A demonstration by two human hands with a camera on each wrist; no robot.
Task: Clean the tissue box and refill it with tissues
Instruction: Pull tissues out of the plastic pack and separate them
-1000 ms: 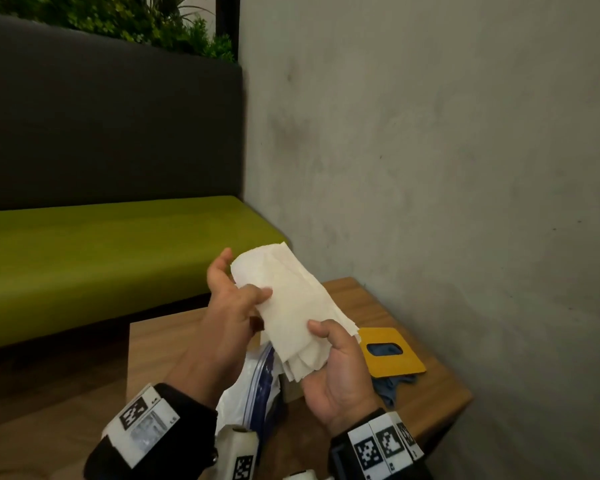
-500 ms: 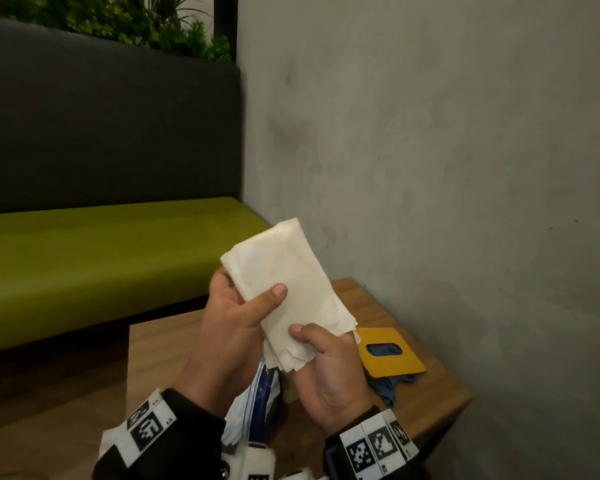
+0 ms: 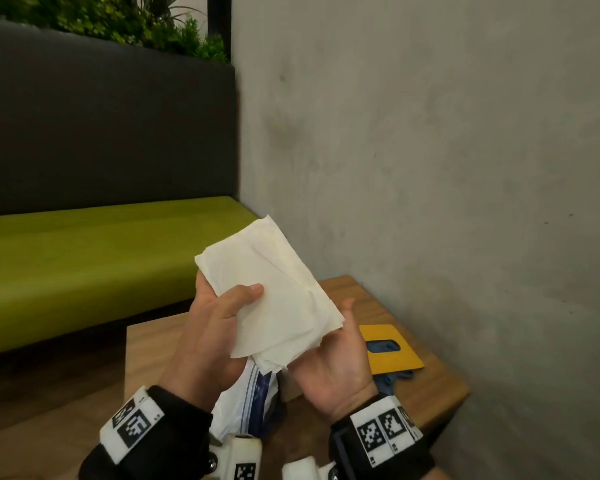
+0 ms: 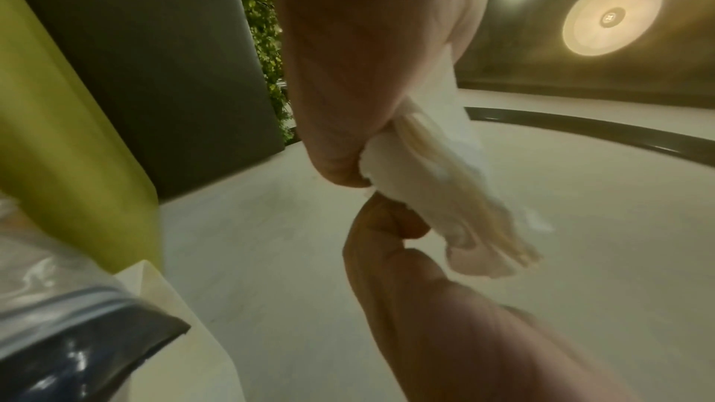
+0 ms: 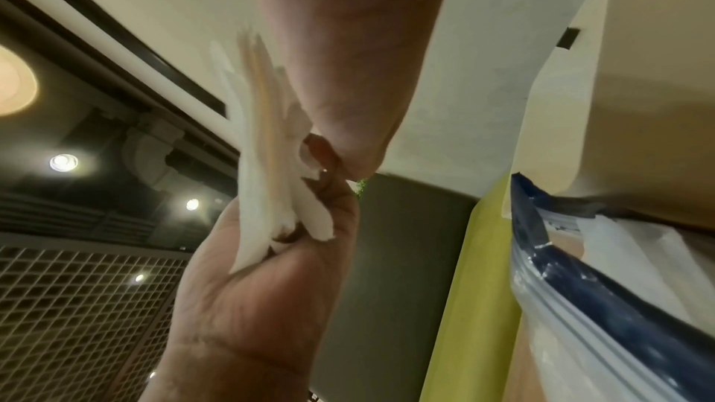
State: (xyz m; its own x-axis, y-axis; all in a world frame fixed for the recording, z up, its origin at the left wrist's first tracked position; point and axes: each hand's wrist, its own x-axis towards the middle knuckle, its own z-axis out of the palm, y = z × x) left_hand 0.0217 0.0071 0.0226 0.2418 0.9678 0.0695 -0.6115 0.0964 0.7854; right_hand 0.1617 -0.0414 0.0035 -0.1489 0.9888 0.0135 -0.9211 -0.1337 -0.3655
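Splaying at the bottom — creased white tissues (image 3: pixel 284 271)

Wooden table (image 3: pixel 430 393) | yellow slotted cover (image 3: pixel 404 358) lying flat | blue cloth (image 3: pixel 392 381) under cover | clear zip bag (image 3: pixel 236 400) left of cover
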